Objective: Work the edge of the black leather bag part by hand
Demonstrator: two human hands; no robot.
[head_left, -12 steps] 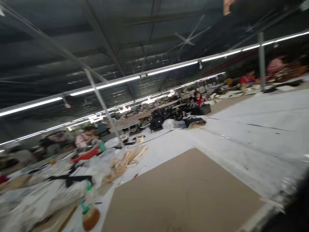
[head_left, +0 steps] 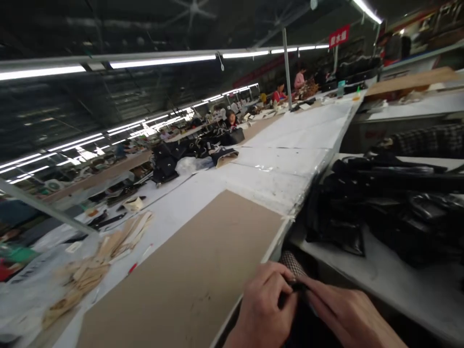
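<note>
At the lower right, beside the table's edge, my left hand (head_left: 266, 305) is closed, thumb and fingers pinched together. My right hand (head_left: 344, 307) meets it from the other side, fingers pressed together too. Between the fingertips shows a small piece of dark material (head_left: 299, 287); its kind is hard to make out, and its lower part merges into the dark area below. Just beyond the fingers is a patch of checked fabric (head_left: 293, 263). A brown board (head_left: 188, 270) lies on the white tabletop (head_left: 282, 140) to the left of my hands.
Beige strips (head_left: 125, 237) and a red-tipped pen (head_left: 132, 268) lie left of the board. Black bags (head_left: 166, 162) are heaped farther back. To the right, a lower shelf (head_left: 384, 275) carries black goods (head_left: 391, 208). A metal post (head_left: 50, 208) rises at the left.
The view has swung right and down. Both my hands and the black goods on the right have come into sight; the glue-like bottles at the lower left have left the picture.
</note>
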